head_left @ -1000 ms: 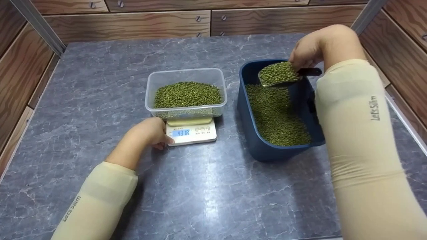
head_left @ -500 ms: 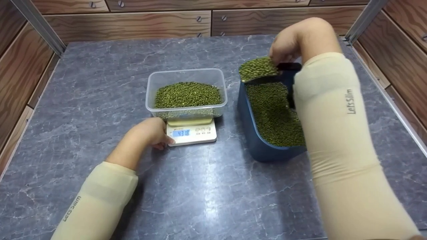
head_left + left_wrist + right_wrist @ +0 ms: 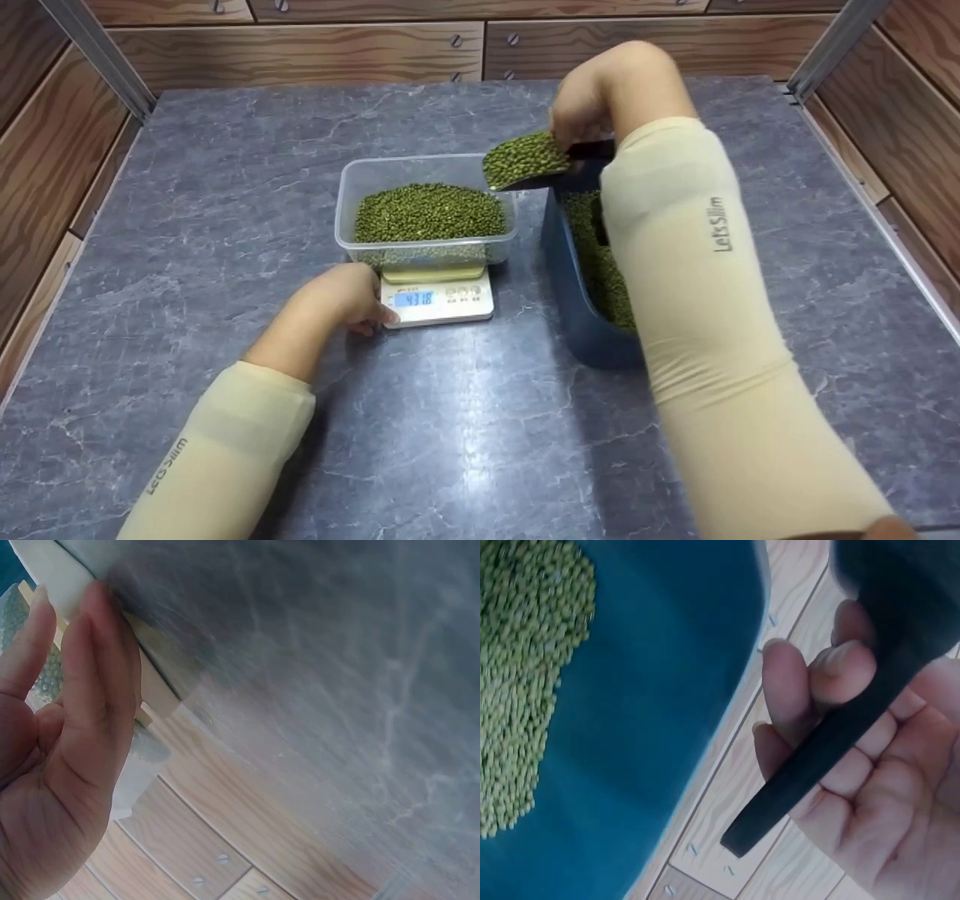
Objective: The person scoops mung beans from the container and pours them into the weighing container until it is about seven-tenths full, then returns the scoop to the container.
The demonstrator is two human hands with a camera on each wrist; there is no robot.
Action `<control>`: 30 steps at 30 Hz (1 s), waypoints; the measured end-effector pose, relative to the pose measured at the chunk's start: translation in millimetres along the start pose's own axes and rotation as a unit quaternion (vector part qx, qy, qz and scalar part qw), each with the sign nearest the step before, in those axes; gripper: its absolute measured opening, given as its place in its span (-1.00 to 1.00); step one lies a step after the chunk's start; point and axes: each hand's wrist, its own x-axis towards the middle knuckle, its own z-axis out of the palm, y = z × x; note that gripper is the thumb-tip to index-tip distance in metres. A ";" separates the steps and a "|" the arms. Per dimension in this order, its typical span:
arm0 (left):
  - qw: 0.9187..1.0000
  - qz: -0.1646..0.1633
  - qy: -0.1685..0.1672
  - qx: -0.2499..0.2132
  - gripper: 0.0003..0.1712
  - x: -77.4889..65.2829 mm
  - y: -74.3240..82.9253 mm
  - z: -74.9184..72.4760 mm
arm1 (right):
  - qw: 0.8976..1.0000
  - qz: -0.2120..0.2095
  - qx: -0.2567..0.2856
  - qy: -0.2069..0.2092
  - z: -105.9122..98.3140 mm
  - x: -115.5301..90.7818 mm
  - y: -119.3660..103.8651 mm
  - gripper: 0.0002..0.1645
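Observation:
My right hand [image 3: 581, 109] grips the black handle of a scoop [image 3: 536, 181] heaped with mung beans [image 3: 525, 156]. The scoop's tip overlaps the right rim of a clear plastic container [image 3: 346, 225] in the head view. Mung beans fill the lower part of that container, which sits on a white kitchen scale [image 3: 480, 306] with a lit display. At the scale's near left corner, my left hand [image 3: 345, 296] pinches it, thumb on top and fingers along the side. In the right wrist view, fingers curl round the scoop handle [image 3: 817, 754].
A deep blue bin [image 3: 566, 285] with more mung beans stands right of the scale, partly hidden by the right forearm. Wood-patterned panels [image 3: 300, 56] border the grey marbled table [image 3: 465, 450] at the back and sides.
My right hand has carried the full scoop leftward from over the blue bin to the clear container's right rim. The left hand has stayed at the scale, whose display looks the same.

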 end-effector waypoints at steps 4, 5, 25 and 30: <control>1.000 -0.007 -0.001 -0.004 -0.74 -0.6 0.5 0.4 | 0.999 0.023 0.037 -0.011 6.4 5.4 -11.7 -0.61; 1.000 -0.009 -0.001 -0.005 -0.73 -0.7 0.5 0.4 | 0.999 0.026 0.045 -0.010 7.8 6.4 -14.7 -0.63; 1.000 0.010 -0.008 0.029 -0.74 -1.7 -3.2 -4.1 | 0.957 -0.028 -0.248 0.148 41.5 12.4 -98.5 -0.82; 1.000 0.012 -0.010 0.026 -0.74 -1.4 -3.3 -3.8 | 0.916 -0.016 -0.325 0.236 54.2 9.7 -112.4 -0.78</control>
